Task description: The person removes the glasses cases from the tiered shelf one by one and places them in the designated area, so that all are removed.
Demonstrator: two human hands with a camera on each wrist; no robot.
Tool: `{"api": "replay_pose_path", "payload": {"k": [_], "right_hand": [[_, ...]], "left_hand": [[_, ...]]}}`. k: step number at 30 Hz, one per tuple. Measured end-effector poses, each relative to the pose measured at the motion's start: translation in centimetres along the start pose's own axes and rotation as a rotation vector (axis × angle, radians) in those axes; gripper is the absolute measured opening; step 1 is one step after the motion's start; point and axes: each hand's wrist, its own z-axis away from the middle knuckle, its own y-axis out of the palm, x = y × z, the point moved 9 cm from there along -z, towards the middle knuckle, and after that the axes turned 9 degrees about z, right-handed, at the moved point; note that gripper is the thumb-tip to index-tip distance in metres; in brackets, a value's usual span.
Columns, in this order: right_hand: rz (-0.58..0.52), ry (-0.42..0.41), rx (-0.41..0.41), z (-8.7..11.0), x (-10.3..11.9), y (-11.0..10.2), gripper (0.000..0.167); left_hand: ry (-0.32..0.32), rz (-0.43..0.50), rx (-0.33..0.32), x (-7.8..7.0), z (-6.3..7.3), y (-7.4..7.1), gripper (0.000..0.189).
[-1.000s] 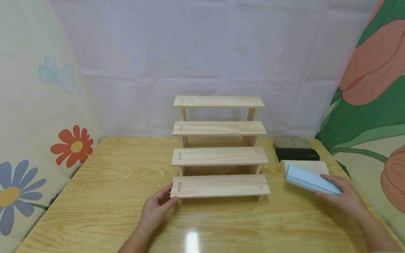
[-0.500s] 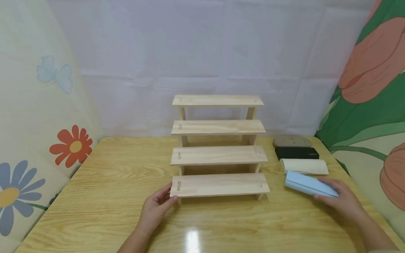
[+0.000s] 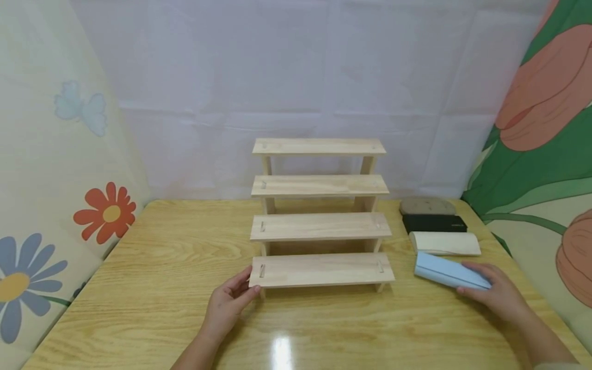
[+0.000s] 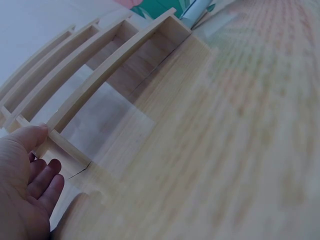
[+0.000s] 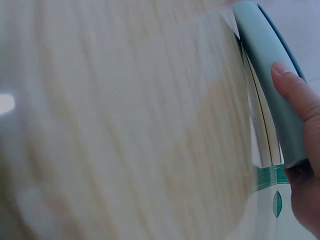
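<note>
A stepped wooden display rack (image 3: 321, 271) with several shelves stands mid-table. My left hand (image 3: 227, 303) pinches the left end of its lowest shelf. In the left wrist view, that hand's thumb (image 4: 31, 136) lies against the shelf's corner, with the other fingers bent below. To the right of the rack, my right hand (image 3: 498, 290) grips one end of a light blue glasses case (image 3: 446, 270), thumb on the near side. The case (image 5: 270, 75) lies slantwise, low over the table. Whether its underside touches the tabletop I cannot tell.
Behind the blue case, a cream case (image 3: 445, 243), a black case (image 3: 433, 223) and a grey-beige case (image 3: 426, 206) lie in a row along the table's right side. The wood-grain table (image 3: 185, 246) ends at a white cloth (image 3: 296, 77). Flowered cloths hang on both sides.
My right hand has brought the blue case slightly down, left and towards me, away from the cream case. My left hand keeps its place on the rack.
</note>
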Motion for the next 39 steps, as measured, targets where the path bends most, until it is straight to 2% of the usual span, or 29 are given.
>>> {"api": "replay_pose_path", "payload": {"k": [13,17,33,39], "right_hand": [[0.042,-0.033,0.020,-0.7,-0.3,0.3,0.080],[0.024,-0.031,0.031,-0.9,-0.6,0.5,0.079],[-0.024,0.001,0.046,-1.2,-1.4,0.4,0.082],[0.004,0.040,0.034,-1.3,-2.1,0.1,0.088]], "left_hand": [[-0.005,-0.018,-0.005,0.0,0.0,-0.1,0.055],[-0.007,-0.017,-0.006,0.0,0.1,-0.1,0.055],[0.011,-0.017,-0.004,-0.1,0.1,0.0,0.055],[0.006,-0.021,-0.003,-0.1,0.1,0.0,0.056]]}}
